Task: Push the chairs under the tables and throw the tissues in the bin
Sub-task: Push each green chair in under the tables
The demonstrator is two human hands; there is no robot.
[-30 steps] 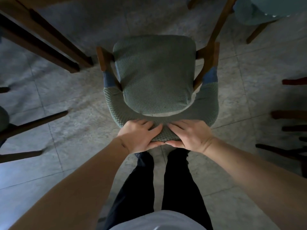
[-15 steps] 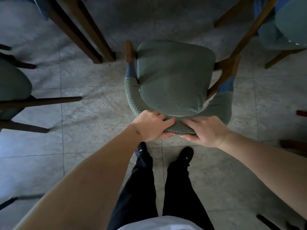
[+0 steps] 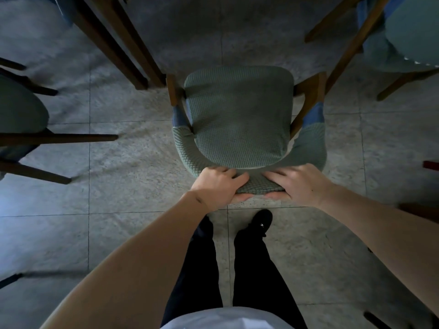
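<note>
Fingers of my left hand [image 3: 217,186] and right hand [image 3: 301,184] curl over the chair [image 3: 240,119] backrest's top edge, thumbs underneath, gripping it between us. Since a second ago the chair has slid forward, its seat front now meeting the table [image 3: 114,39] legs. Judging by that, one more shove tucks it under; no tissues in sight.

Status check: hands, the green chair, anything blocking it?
Left hand and right hand both grip the green chair backrest. Chair seat not under the table. Table leg stands front-left; path between legs looks open.
</note>
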